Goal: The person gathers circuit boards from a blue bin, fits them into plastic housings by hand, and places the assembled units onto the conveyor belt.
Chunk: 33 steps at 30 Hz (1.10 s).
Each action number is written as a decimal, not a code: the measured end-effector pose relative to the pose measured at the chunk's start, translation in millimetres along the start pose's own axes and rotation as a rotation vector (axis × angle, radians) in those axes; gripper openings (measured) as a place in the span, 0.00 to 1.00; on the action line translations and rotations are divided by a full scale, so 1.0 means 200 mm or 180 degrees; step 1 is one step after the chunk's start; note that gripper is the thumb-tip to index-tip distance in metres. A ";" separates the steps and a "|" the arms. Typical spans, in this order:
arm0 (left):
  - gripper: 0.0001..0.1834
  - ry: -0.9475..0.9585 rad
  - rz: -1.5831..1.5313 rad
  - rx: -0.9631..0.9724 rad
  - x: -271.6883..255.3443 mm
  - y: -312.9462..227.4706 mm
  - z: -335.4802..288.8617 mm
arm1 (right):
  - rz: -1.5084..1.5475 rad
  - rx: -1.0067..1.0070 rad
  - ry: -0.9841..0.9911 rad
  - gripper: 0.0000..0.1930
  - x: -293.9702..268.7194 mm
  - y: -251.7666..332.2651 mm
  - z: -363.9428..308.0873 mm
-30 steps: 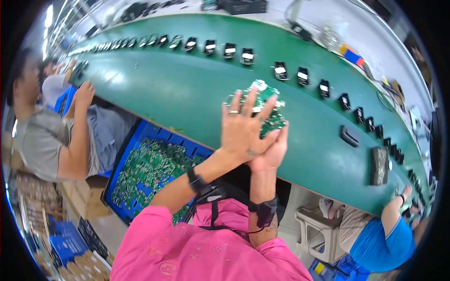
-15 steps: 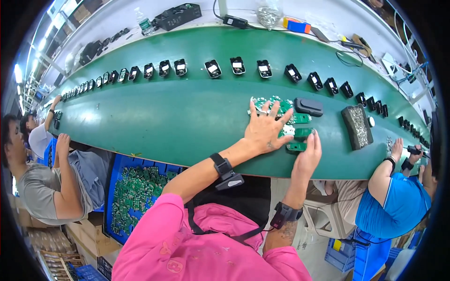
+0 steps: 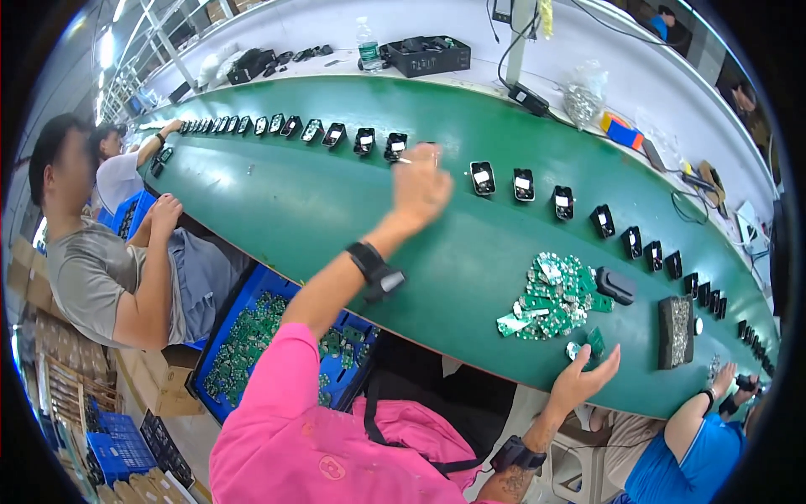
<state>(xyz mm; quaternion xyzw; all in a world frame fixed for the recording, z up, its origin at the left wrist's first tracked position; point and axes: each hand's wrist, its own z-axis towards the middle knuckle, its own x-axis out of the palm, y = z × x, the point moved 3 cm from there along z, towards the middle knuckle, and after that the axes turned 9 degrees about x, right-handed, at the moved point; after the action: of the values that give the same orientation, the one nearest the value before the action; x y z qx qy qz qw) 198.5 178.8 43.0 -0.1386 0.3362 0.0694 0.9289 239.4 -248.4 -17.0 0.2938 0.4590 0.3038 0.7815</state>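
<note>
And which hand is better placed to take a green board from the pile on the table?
Probably the right hand: its fingers are spread close to the near side of the pile. The left hand is farther away, by the row of black cases.

Clear bottle (image 3: pixel 368 50) beside a black bin (image 3: pixel 432 62) on the white ledge (image 3: pixel 487 81), plastic bag (image 3: pixel 582 99) near a black adapter (image 3: pixel 528 99).

The left hand (image 3: pixel 422 186) is at black housings (image 3: pixel 482 178), the right hand (image 3: pixel 581 382) near 1 circuit-board pile (image 3: pixel 556 294).
</note>
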 end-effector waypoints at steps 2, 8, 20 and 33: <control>0.40 0.0214 0.0539 -0.0418 0.00 0.45 0.02 | 0.0050 -0.0066 0.0013 0.28 0.04 0.04 -0.01; 0.57 0.2286 0.0676 -0.0180 0.02 0.89 0.20 | -0.0190 -0.0322 0.0062 0.23 0.06 0.12 -0.03; 0.35 0.2564 -0.0154 0.0465 -0.43 -0.23 -0.29 | -0.0431 -0.1920 0.1681 0.19 0.09 0.46 -0.24; 0.33 0.1047 -0.2394 -0.0571 -0.59 -0.62 -0.71 | 0.1455 -0.0856 0.1639 0.06 0.12 0.46 -0.25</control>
<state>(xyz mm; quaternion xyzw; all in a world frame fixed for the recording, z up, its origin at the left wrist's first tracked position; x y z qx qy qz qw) 48.6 13.6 40.3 -0.3412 0.3987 -0.2686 0.8078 185.8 -163.3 18.1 0.1974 0.5191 0.5921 0.5840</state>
